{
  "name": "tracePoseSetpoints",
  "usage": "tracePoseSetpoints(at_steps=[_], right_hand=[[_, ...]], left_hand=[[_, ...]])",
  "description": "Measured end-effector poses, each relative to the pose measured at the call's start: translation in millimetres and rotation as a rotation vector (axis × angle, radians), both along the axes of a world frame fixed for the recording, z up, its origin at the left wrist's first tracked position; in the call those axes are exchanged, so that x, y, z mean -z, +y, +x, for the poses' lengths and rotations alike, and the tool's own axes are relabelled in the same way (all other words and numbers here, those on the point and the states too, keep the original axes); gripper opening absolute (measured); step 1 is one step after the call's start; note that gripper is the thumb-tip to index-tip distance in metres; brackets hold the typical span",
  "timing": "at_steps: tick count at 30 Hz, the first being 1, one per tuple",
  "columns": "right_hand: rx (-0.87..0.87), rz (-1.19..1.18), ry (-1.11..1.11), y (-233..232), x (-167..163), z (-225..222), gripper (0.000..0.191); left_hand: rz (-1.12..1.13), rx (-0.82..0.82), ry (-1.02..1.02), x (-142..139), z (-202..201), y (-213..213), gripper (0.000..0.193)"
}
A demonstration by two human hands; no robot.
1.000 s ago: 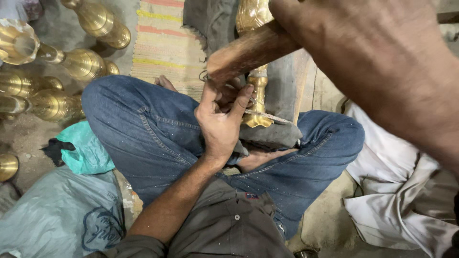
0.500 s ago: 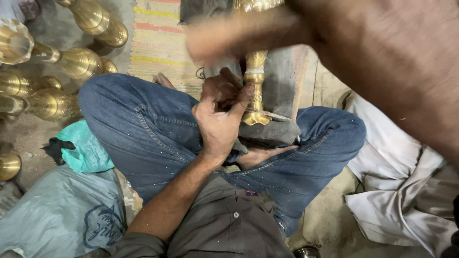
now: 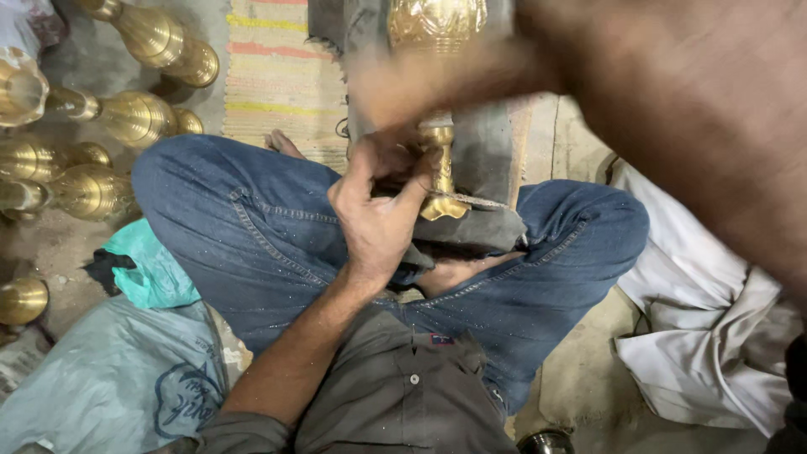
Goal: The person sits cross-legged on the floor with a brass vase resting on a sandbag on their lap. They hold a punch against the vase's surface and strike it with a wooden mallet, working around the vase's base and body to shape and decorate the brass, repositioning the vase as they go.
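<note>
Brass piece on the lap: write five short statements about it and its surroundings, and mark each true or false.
1. The left hand grips the stem of the brass piece. True.
2. The right hand is sharp and at rest. False: it is motion-blurred, above the stem.
3. More brass pieces lie on the floor at the left. True.
4. The person wears red trousers. False: blue jeans.
5. The striped mat covers the knees. False: it lies on the floor beyond them.

Dusty concrete floor (image 3: 67,244), striped woven mat (image 3: 277,76) on it
</note>
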State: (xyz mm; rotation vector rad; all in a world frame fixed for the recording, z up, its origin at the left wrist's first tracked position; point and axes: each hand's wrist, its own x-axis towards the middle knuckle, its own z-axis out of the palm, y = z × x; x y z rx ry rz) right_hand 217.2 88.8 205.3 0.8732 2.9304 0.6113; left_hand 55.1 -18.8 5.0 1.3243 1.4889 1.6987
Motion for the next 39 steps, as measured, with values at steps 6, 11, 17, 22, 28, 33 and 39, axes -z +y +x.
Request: tracePoseSetpoints(at_steps=[6,11,17,22,28,33,39], right_hand=[[0.052,-0.014,0.008,-5.6,-1.4,-3.7,0.012],[0.03,0.013,0.04,-6.0,1.2,-2.4,0.016],[0.068,-0.006,0.01,-6.4,7.5,3.9,0.019],[0.103,0.018,-0.058,-5.5,8.3,4.0,0.017],[0.036,-0.086,0.051,-4.4,12.4,11.5,0.018],[0.079,-0.148,0.1,-3.7,15.6,13.3,0.029],[0.029,-0.029,0.02,-12.3,1.2,8.9,0.02]], left_hand=[[-0.079,0.03,-0.064,-3.0,-3.4,1.1,0.03],[-0.041,0.021,-0.047,-4.2,-3.6,-0.3,0.028],[-0.089,0.021,-0.133,-4.3,-3.7,-1.4,0.025],[0.027,-0.026,0.097,-3.9,-1.7,-2.4,0.027],[0.041,-0.028,0.069,-1.6,-2.2,-3.0,0.024],[0.005,0.011,0.037,-3.4,-6.9,-1.6,0.027],[0.007,-0.003,0.058,-11.3,-7.0,-1.8,0.032]])
